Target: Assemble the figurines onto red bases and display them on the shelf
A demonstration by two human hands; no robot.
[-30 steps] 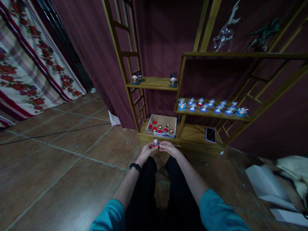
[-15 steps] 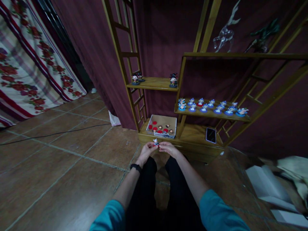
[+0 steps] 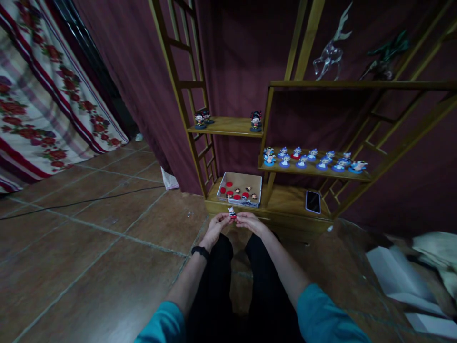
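Between my two hands is a small figurine (image 3: 232, 212) with a pale head and a red base, held upright in front of the low cabinet. My left hand (image 3: 216, 226) pinches its base from the left. From the right, the fingers of my right hand (image 3: 251, 222) are closed on the same base. Just beyond, a shallow cardboard box (image 3: 250, 179) holds several red round bases and small dark-haired figurine parts. A few of those parts are too small to make out.
A wooden shelf unit (image 3: 228, 125) carries dark-haired figurines at left and several blue-and-white figurines (image 3: 302, 161) at right. A phone (image 3: 313, 201) lies on the lower board. A clear deer ornament (image 3: 330, 59) stands above. White boxes (image 3: 396, 274) lie on the floor at right.
The figurine has been turned slightly, and more of its red base shows between my fingers. Both hands stay in nearly the same place; the view has shifted a little.
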